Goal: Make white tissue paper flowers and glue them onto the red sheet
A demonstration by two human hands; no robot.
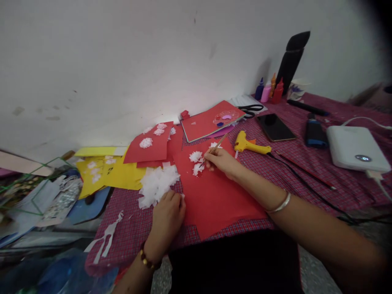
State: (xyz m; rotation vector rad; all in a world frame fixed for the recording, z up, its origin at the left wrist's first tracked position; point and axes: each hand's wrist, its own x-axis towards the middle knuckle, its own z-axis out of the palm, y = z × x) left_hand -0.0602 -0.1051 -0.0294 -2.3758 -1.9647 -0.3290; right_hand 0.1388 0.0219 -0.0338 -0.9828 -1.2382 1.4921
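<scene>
Close by, at the near edge of the cloth-covered counter (130,239), forked white paper scraps (108,236) lie to the left. The person's left hand (169,209) rests with fingers curled beside a heap of white tissue pieces (157,183), hiding its near edge; I can't tell whether it grips any. Next to it the large red sheet (219,200) spreads out, overhanging the edge slightly. Over its far part, the right hand (221,161) pinches a thin wooden stick (219,141), tip down at the white tissue tufts (195,157) on that sheet.

Just right of the sheet sits a yellow glue gun (252,146), its black cord running off behind the right forearm, a red pencil (306,170) alongside. A white power bank (357,148) and a smartphone (275,126) are farther right. To the left, red cards (153,150) bearing white tufts overlap yellow paper (124,175). Beyond come black-handled scissors (251,108), then small paint bottles (266,93) near the wall (137,61).
</scene>
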